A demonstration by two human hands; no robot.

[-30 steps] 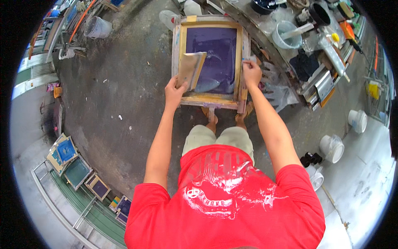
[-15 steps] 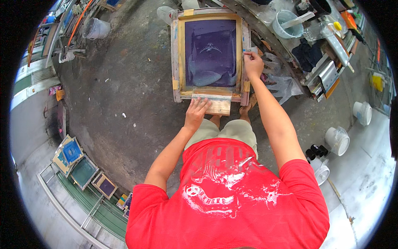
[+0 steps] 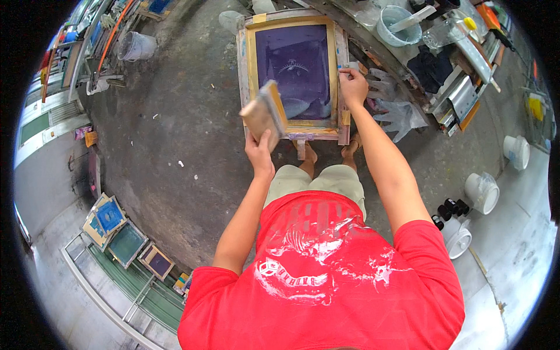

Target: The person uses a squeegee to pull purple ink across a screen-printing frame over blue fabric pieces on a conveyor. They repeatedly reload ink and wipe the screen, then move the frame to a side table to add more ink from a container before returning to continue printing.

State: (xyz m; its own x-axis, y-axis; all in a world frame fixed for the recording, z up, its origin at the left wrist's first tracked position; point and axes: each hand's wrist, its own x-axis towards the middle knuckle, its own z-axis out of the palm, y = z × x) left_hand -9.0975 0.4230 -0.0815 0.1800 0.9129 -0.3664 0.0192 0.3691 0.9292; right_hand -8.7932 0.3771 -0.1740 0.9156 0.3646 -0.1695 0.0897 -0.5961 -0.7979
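Observation:
A wooden-framed printing screen (image 3: 251,64) with dark purple mesh lies in front of me. A pale, fine-lined design shows in the mesh, and smeared ink lies toward its near end. My left hand (image 3: 261,153) is closed round a wood-handled squeegee (image 3: 262,119). Slightly blurred, the squeegee is tilted over the screen's near left corner. Against the frame's right edge, my right hand (image 3: 353,88) is closed, thumb and fingers pinching that edge. Its other fingers are curled in.
To the right, a cluttered bench carries a tub (image 3: 400,26) with a flat stick, a clear bottle (image 3: 446,32) and a dark cloth (image 3: 430,73). Plastic gloves (image 3: 405,118) hang by it. White buckets (image 3: 482,192) stand farther right; framed screens (image 3: 127,242) lean at lower left.
My left hand has lifted the squeegee from the screen's near edge and swung it left, turning it on end. My right hand stays at the frame's right edge.

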